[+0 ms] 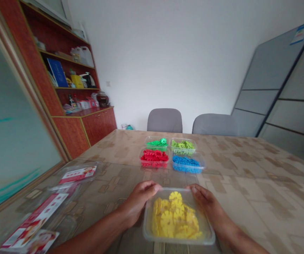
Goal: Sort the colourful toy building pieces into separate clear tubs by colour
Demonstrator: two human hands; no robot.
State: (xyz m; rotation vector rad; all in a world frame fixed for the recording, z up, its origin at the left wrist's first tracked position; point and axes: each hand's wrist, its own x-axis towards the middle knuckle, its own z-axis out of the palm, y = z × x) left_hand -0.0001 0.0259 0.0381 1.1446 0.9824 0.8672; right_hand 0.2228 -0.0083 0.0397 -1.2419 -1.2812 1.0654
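Note:
A clear plastic box [178, 242] of yellow flower-shaped pieces [171, 217] is at the table's near side. My left hand [138, 201] grips its far left corner, thumb and fingers closed on the rim. My right hand [207, 203] holds the far right corner the same way. Beyond stand a box of red pieces [154, 157], one of blue pieces [186, 163], one of dark green pieces [157, 143] and one of light green pieces [183, 145], grouped two by two.
Clear lids with red and white labels [79, 173] lie on the left of the patterned table [231, 180]. Two grey chairs [164, 120] stand behind it. A red-brown shelf unit [73, 84] is at the left, a grey cabinet [260, 74] at the right.

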